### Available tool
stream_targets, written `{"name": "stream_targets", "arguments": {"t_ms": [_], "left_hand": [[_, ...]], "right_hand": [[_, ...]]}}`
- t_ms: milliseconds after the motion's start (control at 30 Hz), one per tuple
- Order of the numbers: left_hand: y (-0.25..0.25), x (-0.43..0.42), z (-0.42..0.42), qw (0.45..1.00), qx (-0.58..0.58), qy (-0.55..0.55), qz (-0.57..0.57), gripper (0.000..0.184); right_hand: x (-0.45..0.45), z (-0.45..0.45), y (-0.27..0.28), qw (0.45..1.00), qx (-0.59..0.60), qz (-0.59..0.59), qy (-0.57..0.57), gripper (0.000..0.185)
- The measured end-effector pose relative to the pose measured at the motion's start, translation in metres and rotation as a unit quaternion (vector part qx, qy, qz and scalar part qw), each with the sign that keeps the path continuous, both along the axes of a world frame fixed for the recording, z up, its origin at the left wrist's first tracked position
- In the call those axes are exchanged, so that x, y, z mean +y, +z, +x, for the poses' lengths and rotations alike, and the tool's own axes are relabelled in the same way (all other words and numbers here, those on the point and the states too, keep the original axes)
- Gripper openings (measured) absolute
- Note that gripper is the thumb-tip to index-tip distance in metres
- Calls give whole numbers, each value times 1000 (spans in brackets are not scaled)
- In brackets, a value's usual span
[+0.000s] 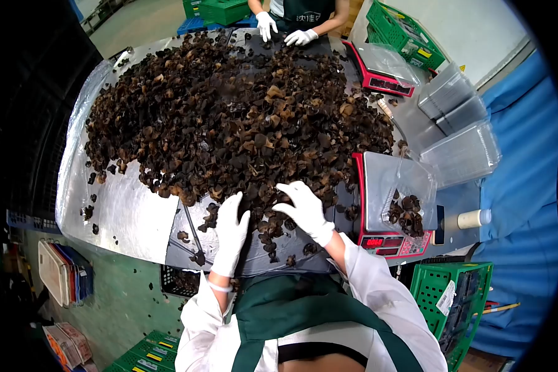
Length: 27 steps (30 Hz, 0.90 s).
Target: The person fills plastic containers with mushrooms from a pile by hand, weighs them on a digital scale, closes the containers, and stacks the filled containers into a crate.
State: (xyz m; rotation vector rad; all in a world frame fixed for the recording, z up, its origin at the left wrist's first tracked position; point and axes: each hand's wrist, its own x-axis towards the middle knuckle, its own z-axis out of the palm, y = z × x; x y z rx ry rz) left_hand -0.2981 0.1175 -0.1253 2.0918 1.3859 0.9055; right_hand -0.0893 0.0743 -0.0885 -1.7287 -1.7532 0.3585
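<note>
A large heap of dark brown wood ear mushrooms [254,130] covers much of the metal table. My left hand [230,234], in a white glove, lies at the heap's near edge with fingers stretched forward and thumb apart. My right hand [306,212], also gloved in white, reaches over the same edge, its fingers spread and slightly bent. Between the two hands lie loose mushrooms [270,229], and nothing shows in either grasp. To the right, a clear plastic box [393,214] with some mushrooms sits on a red weighing scale [361,198] with lit red digits.
Stacked clear plastic boxes [462,152] stand at the table's right side, near a white spool [474,219] and a dark phone [439,224]. A second red scale [384,85] is farther back. Across the table, a co-worker's gloved hands [301,38] touch the far edge. Green crates [449,273] flank the table.
</note>
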Motion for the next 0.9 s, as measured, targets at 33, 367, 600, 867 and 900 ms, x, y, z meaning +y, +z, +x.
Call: {"name": "stream_targets", "arguments": {"t_ms": [33, 367, 600, 867, 900], "left_hand": [[4, 4, 9, 999, 52, 1, 2, 54], [-15, -8, 4, 998, -54, 4, -33, 22], [-8, -6, -8, 834, -394, 52, -382, 10], [5, -16, -3, 570, -629, -5, -529, 15], [9, -18, -1, 568, -629, -8, -531, 15]], "right_hand": [[8, -6, 1, 998, -66, -7, 13, 62], [5, -10, -37, 982, -171, -48, 64, 40], [-1, 7, -9, 849, 491, -195, -21, 26], [-21, 12, -30, 481, 853, -199, 41, 42], [-22, 9, -30, 418, 888, -173, 84, 45]]}}
